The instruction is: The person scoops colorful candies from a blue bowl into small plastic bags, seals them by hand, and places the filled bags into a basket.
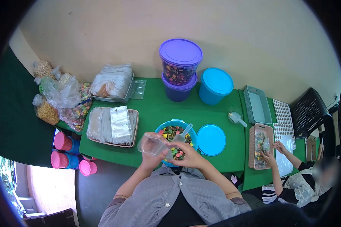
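Note:
Over the near rim of a blue tub, my left hand is closed around a clear plastic cup, which is tilted with its wide end to the left. My right hand meets it from the other side, thumb and fingers closed on the cup's right end. Colourful round candies or chips fill the tub beneath. A clear scoop rests in the tub, its handle pointing up and right. To the right of the tub lies its blue lid.
Baskets of plastic bags stand left on the green table. Purple-lidded tubs and a blue one line the back. Bagged snacks sit far left. At right, another person's hands work over a pink basket.

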Demonstrator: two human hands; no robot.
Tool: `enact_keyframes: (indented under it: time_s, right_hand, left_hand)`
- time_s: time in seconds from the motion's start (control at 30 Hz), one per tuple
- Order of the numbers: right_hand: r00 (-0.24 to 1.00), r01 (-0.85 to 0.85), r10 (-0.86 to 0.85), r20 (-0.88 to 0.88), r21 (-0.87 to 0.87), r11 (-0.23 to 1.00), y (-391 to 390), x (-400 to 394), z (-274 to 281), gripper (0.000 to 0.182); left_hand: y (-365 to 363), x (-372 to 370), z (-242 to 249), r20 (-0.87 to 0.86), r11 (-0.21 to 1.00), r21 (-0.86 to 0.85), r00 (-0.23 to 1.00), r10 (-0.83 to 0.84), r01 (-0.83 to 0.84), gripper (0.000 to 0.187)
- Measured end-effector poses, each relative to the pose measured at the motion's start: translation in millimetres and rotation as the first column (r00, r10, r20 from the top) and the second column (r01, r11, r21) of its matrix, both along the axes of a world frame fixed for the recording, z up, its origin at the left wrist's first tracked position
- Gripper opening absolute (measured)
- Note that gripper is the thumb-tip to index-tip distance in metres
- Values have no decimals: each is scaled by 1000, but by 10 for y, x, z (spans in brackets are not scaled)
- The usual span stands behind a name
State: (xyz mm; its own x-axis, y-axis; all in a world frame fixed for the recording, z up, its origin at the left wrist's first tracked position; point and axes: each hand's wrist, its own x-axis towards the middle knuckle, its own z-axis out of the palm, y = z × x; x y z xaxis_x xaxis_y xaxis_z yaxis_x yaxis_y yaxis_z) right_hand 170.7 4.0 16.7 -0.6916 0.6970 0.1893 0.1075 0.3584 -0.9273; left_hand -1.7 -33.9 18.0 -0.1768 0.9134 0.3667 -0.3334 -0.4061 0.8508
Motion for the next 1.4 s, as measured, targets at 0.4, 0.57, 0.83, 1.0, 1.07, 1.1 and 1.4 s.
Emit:
enact_keyframes:
  time_s: [0.4,0.57,0.83,1.0,1.07,1.1,1.4]
  right_hand:
    - [693,-1,-501,518,696,718,484,272,-499,40]
    - [703,-146,-378,602,643,752,523,356,-359,21]
    - [709,-111,-377,597,622,775,833,206,-161,8]
    - [803,-228,-267,532,690,687,901,-134,-682,6]
    - [807,-206,-231,544,625,753,914,-133,-811,6]
    - [810,-177,-199,552,554,814,932,-123,-828,6]
    - [760,-25,-55,647,114,993,1021,15,-628,19]
  left_hand:
    - [103,-500,55,-44,927,-31,927,373,-374,40]
    - [75,-676,-30,-199,883,-98,878,435,-460,40]
    - [161,-573,-427,-564,795,-169,719,407,-583,45]
    - [267,-396,-864,-663,826,-83,650,372,-557,46]
    - [274,-381,-1031,-714,824,-61,602,358,-563,48]
    - [276,-378,-1072,-712,822,-63,603,360,-566,48]
    - [291,-358,-1142,-654,803,-104,649,390,-587,43]
